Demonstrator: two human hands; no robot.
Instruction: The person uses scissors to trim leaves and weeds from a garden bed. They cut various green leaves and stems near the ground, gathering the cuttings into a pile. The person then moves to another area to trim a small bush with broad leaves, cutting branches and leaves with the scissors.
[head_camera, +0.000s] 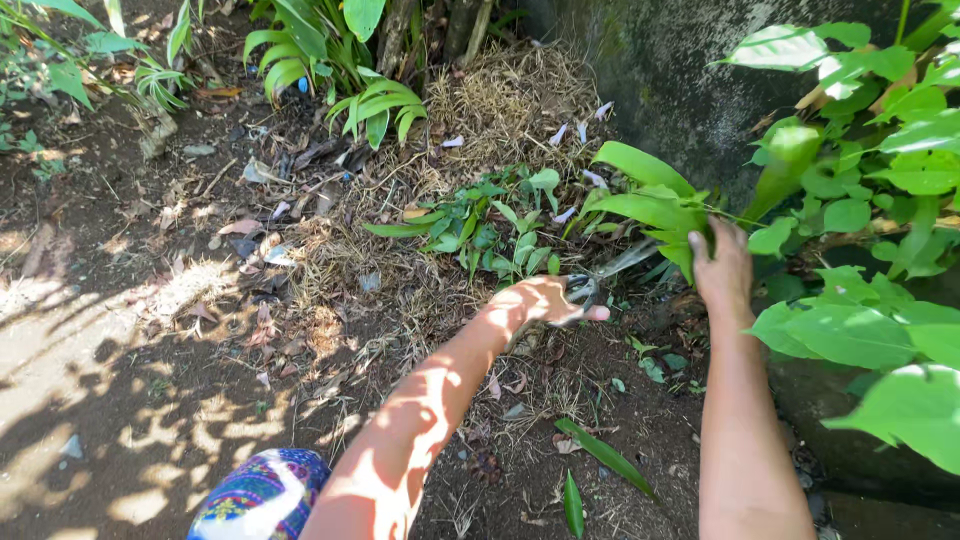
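Garden shears (610, 275): gripped at the handles in the left hand (540, 300), fingers wrapped tight around the grips, thumb sticking out to the right; blades pointing up and right, toward the base of the broad-leaved plant (650, 205). Blade gap hidden among leaves, so open or closed impossible to tell. Shears low over the soil, roughly mid-way across the patch and toward its far side, just in front of the wall.

Right hand (722, 265): clamped around a bunch of long green leaves of that same plant, knuckles up, fingers buried in the foliage, leaves bent over toward the right. Both hands near each other, not touching, shears between them.

Just left of the shears, a clump of small weeds (495, 230) with rounded leaves, rooted in a mat of dry straw mulch (500, 100) running up toward the far edge of the ground. Behind the plant, a dark mossy concrete wall (660, 60). Along the right edge, a bush of large pale-green leaves (870, 180) overhanging the wall's foot.

Near the bottom edge, two fallen green leaves (605, 455) on bare soil (150, 330), dappled with sun and scattered with dry leaf litter. At the bottom left, a knee in bright patterned cloth (260, 495). Far left corner, more low green plants (300, 40).
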